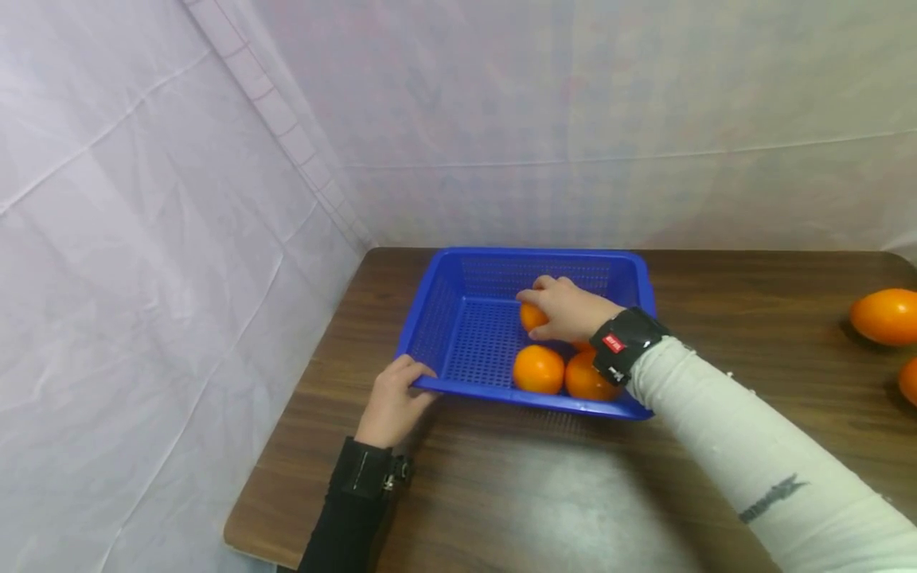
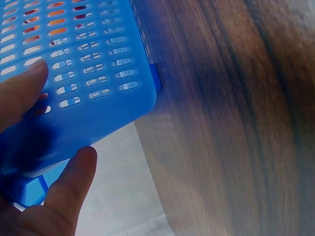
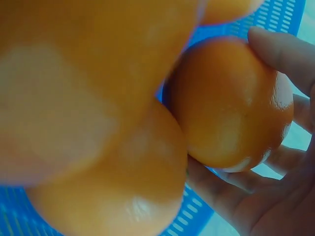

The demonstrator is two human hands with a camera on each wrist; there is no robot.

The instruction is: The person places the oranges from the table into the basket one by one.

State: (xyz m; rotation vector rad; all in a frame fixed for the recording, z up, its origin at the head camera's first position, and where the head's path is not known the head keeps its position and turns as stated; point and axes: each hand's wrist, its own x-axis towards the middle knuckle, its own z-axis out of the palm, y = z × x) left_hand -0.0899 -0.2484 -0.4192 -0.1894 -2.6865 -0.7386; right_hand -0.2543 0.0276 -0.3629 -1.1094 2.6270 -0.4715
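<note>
A blue plastic basket [image 1: 540, 254] with slotted sides sits on the wooden table. My left hand [image 1: 394, 399] grips its near left corner, thumb and fingers on either side of the rim; the left wrist view shows them against the slotted wall [image 2: 120, 105]. Inside the basket, my right hand [image 1: 573, 309] has its thumb and fingers curled round a glossy orange [image 3: 229, 105]. Two more oranges, one on the left [image 1: 539, 369] and one on the right [image 1: 589, 377], lie along the near side. Another is partly hidden under the right wrist.
Two oranges lie on the table at the far right, one farther back [image 1: 887, 317] and one cut off by the view's edge [image 1: 910, 380]. White cloth [image 1: 573, 119] hangs behind the wooden table [image 1: 752, 294] and along its left side.
</note>
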